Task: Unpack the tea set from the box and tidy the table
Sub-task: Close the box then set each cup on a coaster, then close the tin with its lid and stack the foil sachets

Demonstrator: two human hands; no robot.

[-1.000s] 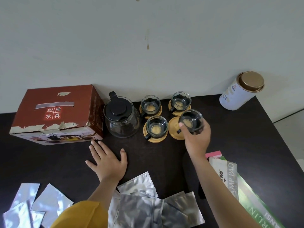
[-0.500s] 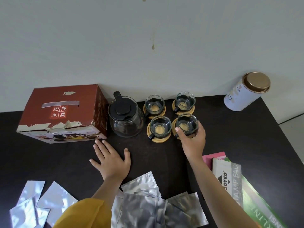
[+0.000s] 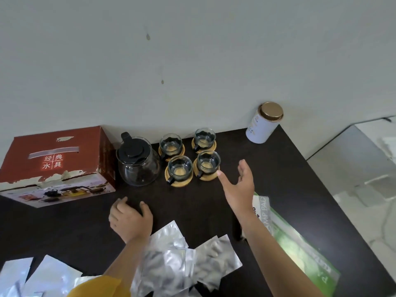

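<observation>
A red cardboard box [image 3: 57, 161] stands shut at the back left of the dark table [image 3: 285, 181]. Beside it sits a glass teapot [image 3: 138, 162] with a black lid. Several glass cups rest on round wooden coasters to its right; the front right cup [image 3: 208, 162] stands on its coaster [image 3: 206, 176]. My right hand [image 3: 240, 187] hovers open just right of that cup, holding nothing. My left hand [image 3: 130, 219] rests on the table in front of the teapot, fingers curled loosely and empty.
A white tin with a gold lid [image 3: 264, 123] stands at the back right corner. Silver foil sachets [image 3: 186, 258] lie along the near edge. A green and white packet [image 3: 300, 249] lies under my right forearm. The table's right edge drops to a pale floor.
My right hand set the front right cup down on its coaster, let go and drew back to the right. My left hand's fingers curled in.
</observation>
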